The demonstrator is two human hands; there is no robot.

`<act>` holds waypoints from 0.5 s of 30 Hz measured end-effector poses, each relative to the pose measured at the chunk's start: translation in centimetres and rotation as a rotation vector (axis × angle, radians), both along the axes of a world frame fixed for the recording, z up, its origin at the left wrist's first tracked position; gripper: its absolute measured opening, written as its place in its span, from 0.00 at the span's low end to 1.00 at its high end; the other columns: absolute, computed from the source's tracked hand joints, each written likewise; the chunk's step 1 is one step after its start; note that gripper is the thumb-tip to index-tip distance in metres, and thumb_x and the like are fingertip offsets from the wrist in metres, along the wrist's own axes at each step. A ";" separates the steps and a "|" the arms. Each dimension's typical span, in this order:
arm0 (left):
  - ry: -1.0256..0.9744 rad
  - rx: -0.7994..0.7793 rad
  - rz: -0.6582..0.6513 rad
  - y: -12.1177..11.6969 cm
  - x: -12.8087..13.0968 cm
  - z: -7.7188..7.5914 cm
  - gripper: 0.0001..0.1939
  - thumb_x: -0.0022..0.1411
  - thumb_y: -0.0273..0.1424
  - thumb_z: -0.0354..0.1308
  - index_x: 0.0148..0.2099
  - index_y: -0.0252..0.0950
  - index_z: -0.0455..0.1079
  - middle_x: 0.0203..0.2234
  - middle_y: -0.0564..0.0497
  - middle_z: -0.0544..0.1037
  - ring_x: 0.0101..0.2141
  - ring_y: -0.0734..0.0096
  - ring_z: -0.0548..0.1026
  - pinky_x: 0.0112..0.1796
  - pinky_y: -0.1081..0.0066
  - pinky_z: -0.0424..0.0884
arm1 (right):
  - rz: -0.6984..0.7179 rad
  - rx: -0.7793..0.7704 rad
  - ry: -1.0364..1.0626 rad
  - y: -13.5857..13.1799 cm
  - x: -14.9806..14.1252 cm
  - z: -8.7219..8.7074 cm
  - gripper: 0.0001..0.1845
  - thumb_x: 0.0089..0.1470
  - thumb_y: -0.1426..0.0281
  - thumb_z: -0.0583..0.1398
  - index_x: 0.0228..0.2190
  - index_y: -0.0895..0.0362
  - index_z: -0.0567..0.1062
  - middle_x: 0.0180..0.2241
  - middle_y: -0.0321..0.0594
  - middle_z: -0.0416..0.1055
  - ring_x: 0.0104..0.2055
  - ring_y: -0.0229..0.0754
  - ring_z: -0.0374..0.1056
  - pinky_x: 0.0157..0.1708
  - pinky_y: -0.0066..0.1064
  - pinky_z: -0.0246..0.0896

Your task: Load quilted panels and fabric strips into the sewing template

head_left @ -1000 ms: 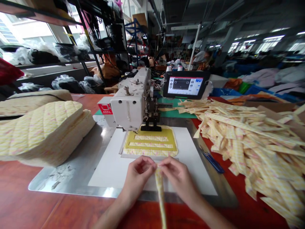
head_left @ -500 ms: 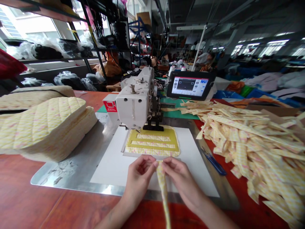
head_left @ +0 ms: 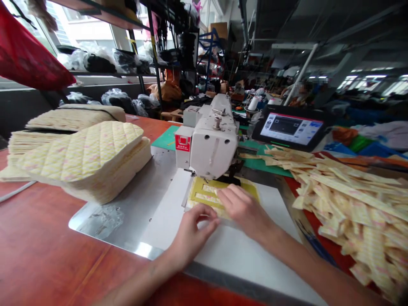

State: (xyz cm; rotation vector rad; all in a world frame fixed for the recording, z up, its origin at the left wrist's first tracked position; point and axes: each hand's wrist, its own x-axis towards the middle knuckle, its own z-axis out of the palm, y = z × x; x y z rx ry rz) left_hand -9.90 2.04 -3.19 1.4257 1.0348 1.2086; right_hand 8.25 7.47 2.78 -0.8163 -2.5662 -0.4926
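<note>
One plate (head_left: 198,187), two slots (head_left: 207,197) showing, lies on one quilted piece (head_left: 220,212) below the machine's (head_left: 212,153) single head. The right hand's (head_left: 244,208) fingertips are over the plate; the left hand's (head_left: 193,227) thumb and forefinger nearly meet just in front, but whether either hand grips anything I cannot tell. One pile of uncounted strips (head_left: 347,191) lies to the right.

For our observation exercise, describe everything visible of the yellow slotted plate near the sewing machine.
The yellow plate is flat and thin, perhaps plastic or card, with long slots showing quilted fabric beneath. It lies flat at the white sewing machine's head, its far edge partly hidden. The right hand covers part; whether it touches is unclear.
</note>
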 end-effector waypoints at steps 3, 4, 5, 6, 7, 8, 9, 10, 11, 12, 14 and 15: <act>0.207 0.135 0.034 0.6 -2.1 0.0 0.02 0.64 0.28 0.61 0.37 0.36 0.74 0.35 0.48 0.79 0.38 0.65 0.76 0.44 0.65 0.72 | 0.069 0.201 -0.140 3.2 -2.2 -3.3 0.12 0.63 0.84 0.54 0.35 0.61 0.76 0.29 0.43 0.73 0.32 0.47 0.67 0.32 0.37 0.62; 0.259 0.167 0.038 0.6 -2.7 0.0 0.02 0.64 0.26 0.60 0.37 0.36 0.74 0.35 0.49 0.79 0.38 0.65 0.76 0.43 0.66 0.71 | 0.080 0.219 -0.158 4.0 -2.6 -4.3 0.12 0.62 0.84 0.55 0.36 0.62 0.76 0.30 0.44 0.73 0.33 0.47 0.67 0.32 0.37 0.63; 0.299 0.193 0.038 0.7 -3.3 0.0 0.03 0.64 0.25 0.60 0.37 0.37 0.74 0.35 0.49 0.79 0.39 0.65 0.76 0.44 0.66 0.71 | 0.083 0.216 -0.169 4.6 -2.8 -5.0 0.12 0.61 0.84 0.55 0.38 0.63 0.76 0.31 0.45 0.74 0.33 0.48 0.68 0.33 0.37 0.64; 0.329 0.218 0.032 0.7 -3.8 0.0 0.04 0.64 0.24 0.59 0.38 0.37 0.74 0.36 0.49 0.79 0.40 0.65 0.75 0.44 0.66 0.70 | 0.080 0.194 -0.181 5.1 -2.9 -5.5 0.13 0.61 0.84 0.54 0.39 0.63 0.77 0.33 0.46 0.75 0.35 0.48 0.68 0.34 0.38 0.65; 0.350 0.241 0.026 0.8 -4.2 0.0 0.05 0.65 0.23 0.58 0.38 0.38 0.74 0.36 0.49 0.79 0.41 0.64 0.75 0.45 0.66 0.70 | 0.071 0.153 -0.197 5.4 -2.8 -5.7 0.14 0.61 0.84 0.54 0.40 0.62 0.77 0.35 0.47 0.76 0.36 0.49 0.69 0.35 0.38 0.66; 0.364 0.262 0.024 0.9 -4.6 -0.1 0.06 0.65 0.23 0.58 0.38 0.38 0.73 0.36 0.49 0.79 0.42 0.64 0.75 0.46 0.65 0.69 | 0.063 0.098 -0.214 5.5 -2.8 -5.8 0.15 0.62 0.84 0.53 0.41 0.61 0.78 0.36 0.47 0.77 0.38 0.49 0.70 0.37 0.38 0.67; 0.373 0.279 0.026 0.9 -4.9 -0.2 0.06 0.65 0.23 0.57 0.38 0.38 0.73 0.36 0.49 0.79 0.42 0.64 0.74 0.46 0.65 0.69 | 0.056 0.034 -0.228 5.7 -2.7 -5.7 0.17 0.62 0.85 0.53 0.42 0.59 0.78 0.38 0.47 0.77 0.39 0.50 0.70 0.38 0.39 0.67; 0.379 0.291 0.027 1.1 -5.2 -0.3 0.06 0.66 0.23 0.57 0.38 0.38 0.72 0.36 0.49 0.79 0.42 0.63 0.74 0.46 0.65 0.69 | 0.050 -0.034 -0.237 5.7 -2.6 -5.6 0.18 0.62 0.85 0.52 0.43 0.58 0.78 0.39 0.47 0.77 0.41 0.50 0.70 0.40 0.39 0.68; 0.381 0.297 0.028 1.2 -5.4 -0.4 0.06 0.66 0.23 0.57 0.38 0.38 0.72 0.37 0.49 0.78 0.42 0.63 0.74 0.46 0.65 0.69 | 0.045 -0.100 -0.235 5.8 -2.6 -5.5 0.19 0.62 0.85 0.52 0.43 0.57 0.79 0.39 0.47 0.78 0.42 0.51 0.71 0.42 0.40 0.69; 0.382 0.300 0.029 1.3 -5.5 -0.5 0.06 0.67 0.23 0.56 0.38 0.38 0.72 0.37 0.49 0.78 0.43 0.63 0.74 0.47 0.64 0.69 | 0.042 -0.159 -0.221 5.8 -2.6 -5.3 0.20 0.62 0.85 0.52 0.44 0.57 0.79 0.40 0.47 0.78 0.44 0.52 0.71 0.43 0.41 0.70; 0.386 0.301 0.027 1.5 -5.7 -0.7 0.06 0.67 0.24 0.56 0.38 0.38 0.72 0.37 0.49 0.78 0.43 0.63 0.73 0.47 0.64 0.69 | 0.034 -0.251 -0.166 5.7 -2.8 -5.3 0.20 0.62 0.85 0.53 0.45 0.57 0.79 0.41 0.48 0.78 0.45 0.53 0.72 0.45 0.43 0.71; 0.388 0.301 0.027 1.6 -5.7 -0.7 0.06 0.68 0.25 0.56 0.38 0.38 0.72 0.37 0.49 0.78 0.43 0.63 0.73 0.47 0.64 0.69 | 0.022 -0.285 -0.135 5.6 -2.8 -5.4 0.20 0.61 0.85 0.53 0.46 0.57 0.78 0.42 0.48 0.78 0.46 0.54 0.72 0.46 0.44 0.72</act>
